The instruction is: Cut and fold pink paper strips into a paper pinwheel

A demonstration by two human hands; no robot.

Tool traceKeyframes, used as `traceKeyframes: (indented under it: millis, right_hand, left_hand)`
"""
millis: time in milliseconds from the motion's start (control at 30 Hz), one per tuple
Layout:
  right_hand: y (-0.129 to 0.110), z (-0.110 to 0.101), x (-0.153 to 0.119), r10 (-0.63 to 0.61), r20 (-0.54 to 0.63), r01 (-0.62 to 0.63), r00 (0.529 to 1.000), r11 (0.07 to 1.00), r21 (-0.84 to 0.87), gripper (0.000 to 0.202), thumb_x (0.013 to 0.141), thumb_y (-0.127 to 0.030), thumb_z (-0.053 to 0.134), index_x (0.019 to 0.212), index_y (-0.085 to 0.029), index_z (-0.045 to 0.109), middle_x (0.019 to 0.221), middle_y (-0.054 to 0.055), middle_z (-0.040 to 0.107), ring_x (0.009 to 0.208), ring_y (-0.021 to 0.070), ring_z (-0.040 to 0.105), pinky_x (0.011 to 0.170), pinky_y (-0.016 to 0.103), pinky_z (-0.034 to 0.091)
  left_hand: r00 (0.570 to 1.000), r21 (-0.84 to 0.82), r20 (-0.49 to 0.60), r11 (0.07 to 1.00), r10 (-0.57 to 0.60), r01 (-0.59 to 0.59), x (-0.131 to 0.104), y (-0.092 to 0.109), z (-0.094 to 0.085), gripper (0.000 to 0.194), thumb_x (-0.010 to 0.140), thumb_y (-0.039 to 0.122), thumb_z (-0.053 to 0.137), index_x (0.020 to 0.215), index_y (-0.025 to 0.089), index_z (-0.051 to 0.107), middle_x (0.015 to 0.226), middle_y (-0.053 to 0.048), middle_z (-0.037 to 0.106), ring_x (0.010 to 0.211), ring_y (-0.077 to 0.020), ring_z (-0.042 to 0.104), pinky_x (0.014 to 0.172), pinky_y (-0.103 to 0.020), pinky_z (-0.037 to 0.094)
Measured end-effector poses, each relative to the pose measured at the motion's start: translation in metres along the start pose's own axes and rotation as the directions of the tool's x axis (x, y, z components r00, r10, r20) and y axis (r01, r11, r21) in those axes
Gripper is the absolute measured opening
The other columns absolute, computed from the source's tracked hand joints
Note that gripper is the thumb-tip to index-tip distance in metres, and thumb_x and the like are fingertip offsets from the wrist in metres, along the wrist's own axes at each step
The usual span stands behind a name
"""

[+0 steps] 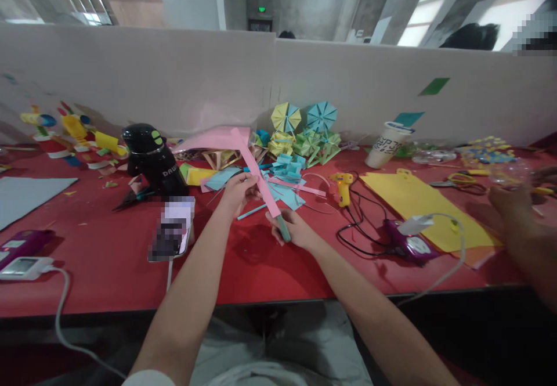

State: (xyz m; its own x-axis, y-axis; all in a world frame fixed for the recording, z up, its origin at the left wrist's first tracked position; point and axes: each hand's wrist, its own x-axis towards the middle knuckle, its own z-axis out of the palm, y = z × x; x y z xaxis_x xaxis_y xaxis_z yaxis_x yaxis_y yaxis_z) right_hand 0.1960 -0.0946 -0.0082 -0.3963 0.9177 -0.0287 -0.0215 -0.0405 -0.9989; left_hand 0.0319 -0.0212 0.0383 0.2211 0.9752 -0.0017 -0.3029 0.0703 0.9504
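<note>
A long pink paper strip [257,178] slants across the middle, held up over the red table. My left hand [240,193] is closed on it, fingers and thumb pinching its left edge about midway. At the strip's lower end my right hand [296,229] is closed around a grey-green, handle-like piece [283,227]. I cannot tell whether that piece is joined to the strip or only lies against it. Behind my hands lie blue paper pieces [290,194] and another narrow pink strip [311,189]. Folded paper shapes with a yellow fan wheel [286,117] and a blue fan wheel [322,116] stand beyond.
A black flask [154,162] and a phone [174,226] are on the left. To the right are a yellow glue gun [343,187] with its cable, a purple power strip [409,242], yellow sheets [426,209], a paper cup [386,145] and scissors [461,181]. Another person's hand [511,206] is at far right.
</note>
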Motion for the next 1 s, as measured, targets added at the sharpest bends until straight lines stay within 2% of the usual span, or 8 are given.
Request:
traceKeyframes:
  millis: [133,300,433,1000]
  right_hand:
    - [-0.0038,0.0001,-0.0014,-0.004,0.003,0.004,1.000,0.999,-0.039,0.043,0.080,-0.058,0.066,0.073,-0.021,0.046,0.041,-0.006,0.053,0.032,0.0084,0.044,0.037,0.020,0.032]
    - [-0.0065,-0.0014,-0.0009,0.025,-0.046,-0.024,0.999,1.000,0.013,0.046,0.071,-0.059,0.071,0.073,-0.022,0.045,0.041,-0.007,0.051,0.031,0.0080,0.041,0.034,0.021,0.029]
    - [-0.0080,-0.0023,-0.0019,0.055,-0.067,-0.053,0.996,0.998,0.028,0.047,0.070,-0.060,0.071,0.074,-0.023,0.043,0.041,-0.007,0.051,0.030,0.0077,0.040,0.033,0.022,0.027]
    - [0.0018,-0.0052,0.0000,0.002,-0.003,-0.002,1.000,0.999,0.038,0.041,0.077,-0.058,0.064,0.076,-0.023,0.042,0.043,-0.007,0.051,0.032,0.0080,0.040,0.035,0.021,0.028]
  left_hand:
    - [1.000,0.022,-0.002,1.000,-0.003,0.003,0.0000,0.0008,-0.0013,0.033,0.064,0.037,0.079,0.071,0.016,0.054,0.054,0.003,0.059,0.046,-0.0089,0.057,0.048,-0.019,0.047]
    - [0.999,0.030,-0.006,0.999,0.034,-0.034,0.0007,0.0014,-0.0046,0.033,0.061,0.038,0.080,0.068,0.016,0.056,0.052,0.003,0.059,0.044,-0.0089,0.055,0.044,-0.019,0.044]
    - [0.999,0.026,-0.024,0.999,0.046,-0.045,0.0005,0.0019,-0.0053,0.035,0.059,0.040,0.080,0.067,0.016,0.056,0.051,0.003,0.058,0.043,-0.0090,0.054,0.044,-0.020,0.043]
    - [0.999,0.107,-0.022,0.994,0.023,-0.021,-0.0021,0.0020,-0.0032,0.030,0.061,0.036,0.078,0.067,0.016,0.056,0.052,0.001,0.061,0.043,-0.0101,0.055,0.042,-0.021,0.042]
